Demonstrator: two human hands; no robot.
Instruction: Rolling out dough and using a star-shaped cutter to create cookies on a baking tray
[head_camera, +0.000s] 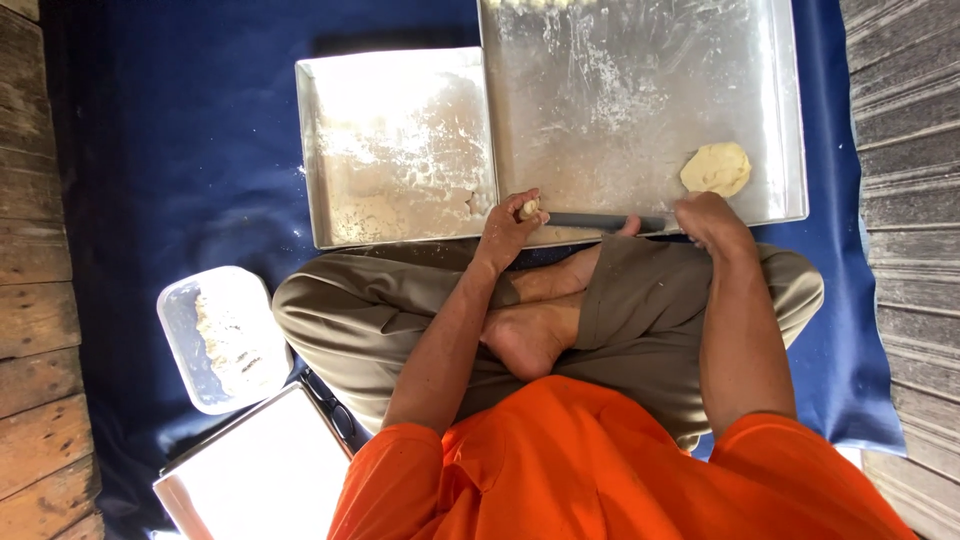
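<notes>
The person sits cross-legged on a dark blue mat (180, 150), with 2 floured metal trays ahead. The left hand (505, 228) is closed around one end of a slim dark grey rolling pin (600, 220), a bit of pale dough showing at its fingers; the right hand (708, 218) is curled over the other end. The pin lies along the near rim of the large rectangular steel tray (640, 100). A flattened pale yellow dough round (716, 168) rests on that tray, just beyond the right hand and apart from the pin. A smaller square steel tray (395, 150) dusted with flour sits left of it, and a clear plastic tub of flour (220, 338) lies by the left knee.

With the pin so near the rim, a push could likely slide it off onto the lap. The tray's bare patches may let the dough stick.
</notes>
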